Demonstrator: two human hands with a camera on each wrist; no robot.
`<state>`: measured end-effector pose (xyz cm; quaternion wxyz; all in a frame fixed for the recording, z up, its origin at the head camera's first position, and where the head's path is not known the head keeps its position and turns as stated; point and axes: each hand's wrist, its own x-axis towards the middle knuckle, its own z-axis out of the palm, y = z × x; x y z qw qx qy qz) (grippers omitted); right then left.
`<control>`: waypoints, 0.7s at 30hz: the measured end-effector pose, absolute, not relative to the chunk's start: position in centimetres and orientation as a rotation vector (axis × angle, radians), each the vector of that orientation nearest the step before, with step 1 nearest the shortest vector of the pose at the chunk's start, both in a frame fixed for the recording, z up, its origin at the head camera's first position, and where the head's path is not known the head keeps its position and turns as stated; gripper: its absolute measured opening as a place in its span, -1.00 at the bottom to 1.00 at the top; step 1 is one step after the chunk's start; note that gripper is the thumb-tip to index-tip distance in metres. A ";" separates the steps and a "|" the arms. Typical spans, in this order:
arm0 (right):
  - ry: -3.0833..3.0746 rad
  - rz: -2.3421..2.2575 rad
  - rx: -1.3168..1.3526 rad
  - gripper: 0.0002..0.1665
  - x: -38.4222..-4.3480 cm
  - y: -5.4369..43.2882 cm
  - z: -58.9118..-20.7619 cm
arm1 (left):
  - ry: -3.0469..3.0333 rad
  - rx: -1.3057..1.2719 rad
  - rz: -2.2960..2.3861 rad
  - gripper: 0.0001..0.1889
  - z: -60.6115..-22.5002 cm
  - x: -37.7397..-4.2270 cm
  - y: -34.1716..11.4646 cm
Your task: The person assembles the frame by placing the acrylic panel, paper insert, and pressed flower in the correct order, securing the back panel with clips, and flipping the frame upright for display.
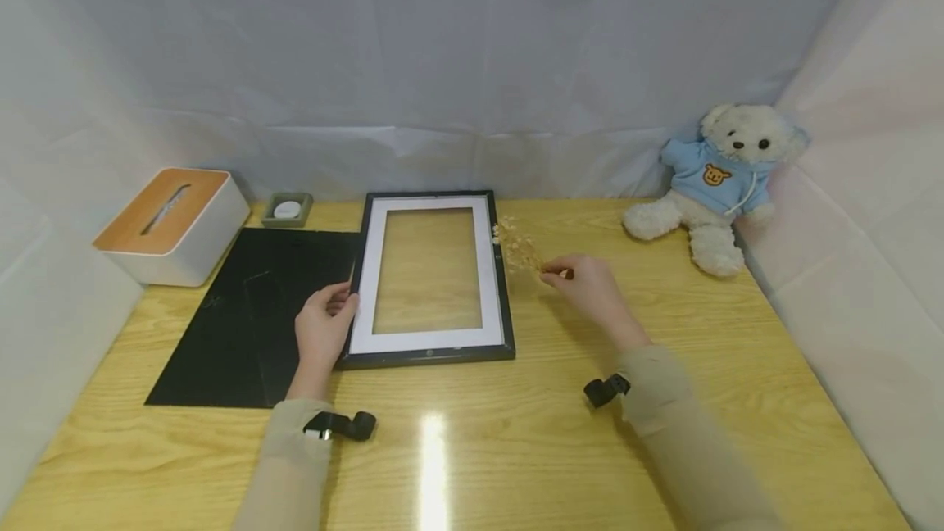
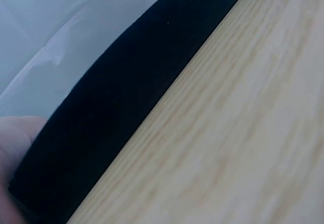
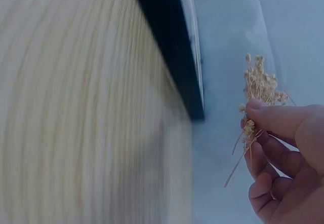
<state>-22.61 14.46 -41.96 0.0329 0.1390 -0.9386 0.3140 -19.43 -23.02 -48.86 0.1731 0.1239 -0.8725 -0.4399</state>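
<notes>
A black picture frame (image 1: 503, 301) with a white mat (image 1: 374, 269) lies on the wooden table, its middle showing the wood. At its left side, my left hand (image 1: 324, 322) grips the edge, thumb against the border and fingers bent; the left wrist view shows only part of that hand (image 2: 17, 143) beside the frame's dark side (image 2: 121, 82). Just right of the frame, my right hand (image 1: 586, 289) pinches a small bunch of dried flowers (image 1: 519, 248) between thumb and fingers. Their beige heads and thin stems show clearly in the right wrist view, above and below the fingertips (image 3: 255, 105).
A black board (image 1: 243, 318) lies flat left of the frame. Behind it stand a tissue box (image 1: 195, 236) with a wooden lid and a small green tray (image 1: 269, 221) holding a white round thing. A white teddy bear (image 1: 719, 170) in blue sits at the back right.
</notes>
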 end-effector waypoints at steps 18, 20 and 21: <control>-2.902 1.446 0.277 -0.76 -26.1 0.3 -43.7 | -2.466 0.333 -1.273 -0.72 -48.9 -19.4 -23.2; -2.873 1.552 0.237 -0.77 -26.3 -0.6 -44.0 | -2.466 0.336 -1.270 -0.72 -48.9 -19.4 -23.2; -2.858 1.601 0.220 -0.77 -26.4 -0.9 -44.1 | -2.465 0.339 -1.270 -0.72 -48.9 -19.4 -23.2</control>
